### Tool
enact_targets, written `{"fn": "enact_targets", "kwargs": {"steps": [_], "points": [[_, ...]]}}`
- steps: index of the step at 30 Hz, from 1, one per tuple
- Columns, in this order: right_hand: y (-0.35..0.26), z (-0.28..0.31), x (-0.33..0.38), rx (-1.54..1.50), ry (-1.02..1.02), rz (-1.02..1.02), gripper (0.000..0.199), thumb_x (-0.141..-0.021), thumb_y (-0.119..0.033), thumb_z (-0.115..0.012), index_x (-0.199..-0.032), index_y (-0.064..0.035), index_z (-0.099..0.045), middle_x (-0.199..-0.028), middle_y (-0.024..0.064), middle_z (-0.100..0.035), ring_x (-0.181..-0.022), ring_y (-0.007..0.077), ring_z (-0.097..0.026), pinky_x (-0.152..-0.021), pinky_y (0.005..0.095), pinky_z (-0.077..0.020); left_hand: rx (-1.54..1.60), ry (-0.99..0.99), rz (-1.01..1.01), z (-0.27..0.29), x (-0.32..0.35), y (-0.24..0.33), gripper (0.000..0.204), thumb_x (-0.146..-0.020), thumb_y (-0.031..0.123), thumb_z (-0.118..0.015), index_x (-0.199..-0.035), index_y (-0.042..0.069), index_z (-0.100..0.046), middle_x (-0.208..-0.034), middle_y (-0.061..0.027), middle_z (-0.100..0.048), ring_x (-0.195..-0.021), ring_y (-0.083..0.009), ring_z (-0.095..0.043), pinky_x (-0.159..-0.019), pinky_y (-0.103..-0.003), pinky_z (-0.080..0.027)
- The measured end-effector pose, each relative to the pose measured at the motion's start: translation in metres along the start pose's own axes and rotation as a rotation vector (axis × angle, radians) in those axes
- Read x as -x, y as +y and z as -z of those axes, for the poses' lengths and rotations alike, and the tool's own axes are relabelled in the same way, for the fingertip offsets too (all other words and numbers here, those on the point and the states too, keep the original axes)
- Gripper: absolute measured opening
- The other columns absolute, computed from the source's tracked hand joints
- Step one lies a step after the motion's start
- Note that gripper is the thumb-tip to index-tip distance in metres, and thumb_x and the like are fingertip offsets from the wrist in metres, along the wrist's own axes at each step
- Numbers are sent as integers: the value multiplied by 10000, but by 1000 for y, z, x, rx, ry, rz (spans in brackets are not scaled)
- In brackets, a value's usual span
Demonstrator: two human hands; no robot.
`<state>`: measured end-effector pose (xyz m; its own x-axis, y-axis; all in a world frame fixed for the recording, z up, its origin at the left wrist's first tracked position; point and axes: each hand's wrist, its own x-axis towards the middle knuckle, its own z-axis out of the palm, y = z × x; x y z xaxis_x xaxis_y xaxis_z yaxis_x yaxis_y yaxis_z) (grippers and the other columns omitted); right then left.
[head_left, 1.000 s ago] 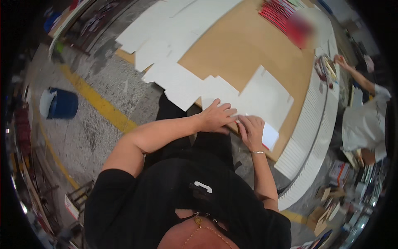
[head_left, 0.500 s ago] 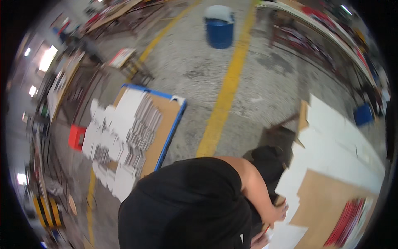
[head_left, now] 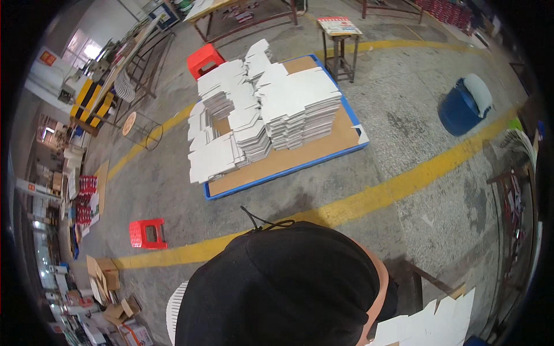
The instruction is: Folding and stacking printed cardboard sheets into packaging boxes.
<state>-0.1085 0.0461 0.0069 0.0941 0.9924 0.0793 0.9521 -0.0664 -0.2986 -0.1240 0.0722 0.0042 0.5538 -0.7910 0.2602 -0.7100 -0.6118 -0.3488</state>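
Neither of my hands shows in the head view. A bare arm (head_left: pixel 379 281), seemingly my left, comes out of my black sleeve and runs down to the lower edge, where its hand is cut off. My black-clothed shoulder and back (head_left: pixel 283 282) fill the lower middle and hide what lies behind them. Close beside the arm, white die-cut cardboard sheets (head_left: pixel 430 323) lie with notched edges at the lower right. Whether a hand touches them cannot be seen.
Stacks of white die-cut cardboard (head_left: pixel 300 95) stand on a blue-edged pallet (head_left: pixel 283 171). Around it are a red stool (head_left: pixel 206 59), another red stool (head_left: pixel 149 233), a small metal-legged table (head_left: pixel 339 27) and a blue bin (head_left: pixel 461 109). Open cartons (head_left: pixel 104 277) lie at the left.
My view has swung left, so the pallet, stools and blue bin sit farther right. Both hands, earlier at the cardboard sheets' edge, have left the picture.
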Motion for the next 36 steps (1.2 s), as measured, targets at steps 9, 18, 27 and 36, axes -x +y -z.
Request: {"fn": "enact_targets", "kwargs": {"steps": [9, 18, 27, 36], "points": [[-34, -45, -40, 42, -115, -104, 292, -916, -273, -633, -1071, -32, -685, -927, 188, -662, -801, 333, -620, -726, 447, -507, 405, 38, 151, -27, 20, -10, 308, -887, 322, -542, -1010, 71, -673, -1049, -202, -587, -1001, -392, -609, -760, -553, -505], [-73, -7, 231, 286, -223, -1358, 300, -898, -310, -650, -1049, -56, -703, -861, 180, -683, -741, 313, -631, -685, 444, -516, 1272, 236, 346, -14, -47, 101, 292, -726, 352, -718, -685, 64, -695, -968, -157, -655, -921, -314, -581, -782, -413, -462], [-117, 16, 274, 634, 867, -1444, 499, -810, -141, -615, -1280, 20, -574, -1265, 262, -562, -1191, 438, -460, -986, 455, -397, 766, 276, -119, 29, -66, 100, 505, -827, 105, -567, -1323, 20, -527, -1309, -176, -530, -1221, -347, -506, -1060, -426, -401], [-91, 69, 240, 320, -66, -1393, 615, -834, -170, -649, -1413, -59, -472, -1264, 159, -517, -1111, 369, -541, -888, 477, -481, 706, -158, -152, 96, -19, 18, 476, -757, 267, -732, -1146, 19, -615, -1197, -124, -611, -1242, -304, -510, -1088, -425, -379]]}}
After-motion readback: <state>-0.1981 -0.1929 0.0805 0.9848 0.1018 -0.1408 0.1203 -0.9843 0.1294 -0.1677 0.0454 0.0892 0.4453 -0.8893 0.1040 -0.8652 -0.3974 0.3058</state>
